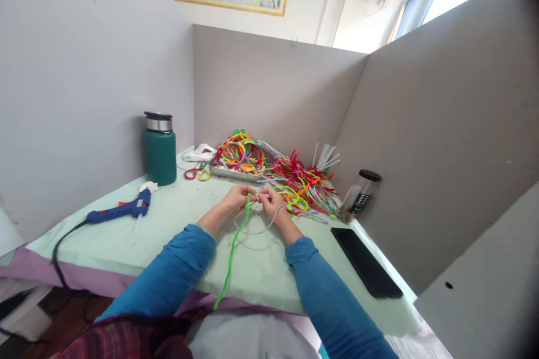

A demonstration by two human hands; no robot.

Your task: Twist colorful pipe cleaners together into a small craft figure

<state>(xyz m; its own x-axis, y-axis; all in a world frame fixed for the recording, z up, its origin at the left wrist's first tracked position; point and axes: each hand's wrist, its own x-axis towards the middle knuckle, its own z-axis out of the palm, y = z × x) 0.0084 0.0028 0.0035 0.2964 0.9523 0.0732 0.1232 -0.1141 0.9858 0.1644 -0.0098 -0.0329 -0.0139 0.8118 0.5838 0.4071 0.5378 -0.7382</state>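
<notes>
Over the middle of the table, my left hand (240, 197) is closed in a pinch at the upper end of a bright green pipe cleaner (232, 249). Its long tail hangs down towards the table's front edge. My right hand (270, 202) pinches a thin pale hoop (263, 232), right beside the left fingertips. The hoop's lower curve shows below both hands, while its upper part is hidden by the fingers. Something pale and small shows between the fingertips, too small to name.
A metal tray (236, 173) of coloured pipe-cleaner rings stands behind, beside a heap of loose pipe cleaners (303, 179). At left are scissors (197, 174), a green bottle (160, 157) and a blue glue gun (122, 210) with its cord. A black phone (366, 262) and clear jar (362, 193) are right.
</notes>
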